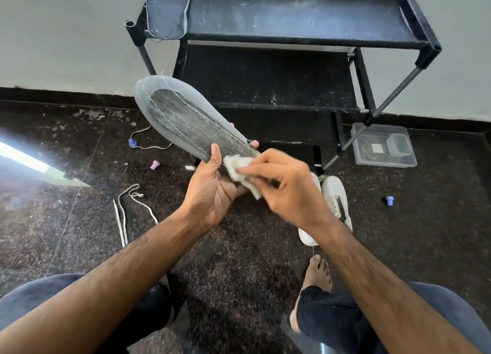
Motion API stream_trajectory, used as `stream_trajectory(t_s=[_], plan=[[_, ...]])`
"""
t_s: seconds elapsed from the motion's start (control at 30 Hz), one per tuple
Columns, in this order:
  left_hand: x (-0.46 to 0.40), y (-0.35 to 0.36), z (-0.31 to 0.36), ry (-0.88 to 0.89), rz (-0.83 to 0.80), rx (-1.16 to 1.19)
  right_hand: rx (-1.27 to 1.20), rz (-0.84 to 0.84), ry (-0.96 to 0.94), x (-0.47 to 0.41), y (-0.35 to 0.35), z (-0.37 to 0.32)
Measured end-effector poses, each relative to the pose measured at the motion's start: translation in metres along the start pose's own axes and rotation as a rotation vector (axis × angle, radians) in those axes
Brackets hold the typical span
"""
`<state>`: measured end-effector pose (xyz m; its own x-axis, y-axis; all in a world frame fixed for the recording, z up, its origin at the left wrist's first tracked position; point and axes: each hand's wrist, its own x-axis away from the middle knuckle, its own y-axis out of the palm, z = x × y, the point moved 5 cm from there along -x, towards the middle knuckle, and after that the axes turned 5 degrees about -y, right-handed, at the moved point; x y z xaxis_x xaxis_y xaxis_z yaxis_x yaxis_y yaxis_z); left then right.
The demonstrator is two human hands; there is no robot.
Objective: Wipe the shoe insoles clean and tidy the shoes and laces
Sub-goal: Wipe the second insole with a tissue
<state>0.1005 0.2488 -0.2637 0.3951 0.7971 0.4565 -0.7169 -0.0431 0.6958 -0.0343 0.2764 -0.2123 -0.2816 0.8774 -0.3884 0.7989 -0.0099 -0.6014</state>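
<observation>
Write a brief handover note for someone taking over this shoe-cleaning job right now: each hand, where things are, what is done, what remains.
Left hand grips the grey stitched insole at its near end.
Right hand pinches a crumpled white cloth against that end.
A second grey insole lies on the black shoe rack.
White sneakers and loose white laces are on the floor.
Done: cannot tell.
Left: finish wiping, tidy shoes and laces.

left hand (212, 186) — palm turning up, thumb pressing along the insole's (186, 122) edge, fingers curling under it | right hand (287, 183) — fingertips pinching a white cloth (239, 167) against the insole | both forearms reaching forward, converging at centre
</observation>
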Motion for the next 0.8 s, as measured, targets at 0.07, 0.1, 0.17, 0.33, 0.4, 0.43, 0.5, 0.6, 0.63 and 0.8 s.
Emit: stream_trajectory(t_s=[0.07,0.1,0.17,0.33,0.4,0.43,0.5,0.6,0.63,0.8], plan=[[0.002,0.003,0.001,0.015,-0.014,-0.039,0.121,0.125,0.011,0.001,-0.008,0.002],[0.003,0.003,0.0,0.017,-0.023,-0.05,0.178,0.128,0.001,0.001,-0.004,0.0],[0.005,0.005,-0.001,0.016,-0.032,-0.046,0.295,0.089,-0.044,0.002,0.006,-0.003],[0.005,0.005,-0.001,0.045,-0.049,-0.064,0.417,0.111,0.008,0.0,-0.005,0.013],[0.004,0.005,-0.002,0.046,-0.069,-0.076,0.39,0.19,0.099,0.001,-0.021,0.026],[0.003,0.005,-0.001,0.046,-0.073,-0.083,0.361,0.246,0.126,0.002,-0.028,0.028],[0.001,0.004,0.0,0.049,-0.053,-0.077,0.296,0.278,0.084,0.002,-0.031,0.019],[0.001,0.0,0.0,0.04,0.004,-0.046,0.288,0.067,-0.074,0.005,0.001,-0.005],[0.001,0.0,-0.001,0.036,0.009,-0.035,0.32,0.008,-0.109,0.007,0.011,-0.009],[0.0,-0.001,0.005,0.074,-0.035,-0.06,0.414,0.034,-0.069,0.006,0.004,0.011]])
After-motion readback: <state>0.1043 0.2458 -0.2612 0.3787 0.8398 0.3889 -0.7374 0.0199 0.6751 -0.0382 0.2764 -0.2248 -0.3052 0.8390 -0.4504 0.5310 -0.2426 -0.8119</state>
